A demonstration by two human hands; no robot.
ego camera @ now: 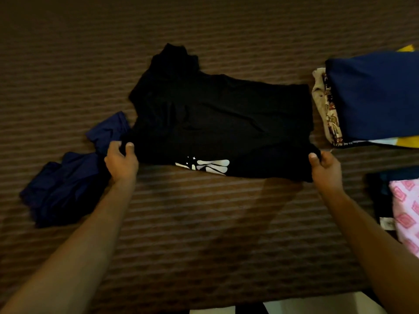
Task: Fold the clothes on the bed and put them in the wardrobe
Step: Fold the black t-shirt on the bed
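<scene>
On the middle of the bed (pixel 204 223) lies a black T-shirt (pixel 217 118); the left hand (pixel 121 162) and right hand (pixel 326 168) each pinch a near corner, a crumpled navy garment (pixel 68 184) just left.

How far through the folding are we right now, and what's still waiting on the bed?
Done: a folded stack topped by a navy garment sits at the right, with a pink patterned piece nearer. In hand: the left hand and right hand pinch the near corners of the black T-shirt, partly folded. Left: the crumpled dark blue garment on the left. No wardrobe is in view, so nothing looks put away.
</scene>
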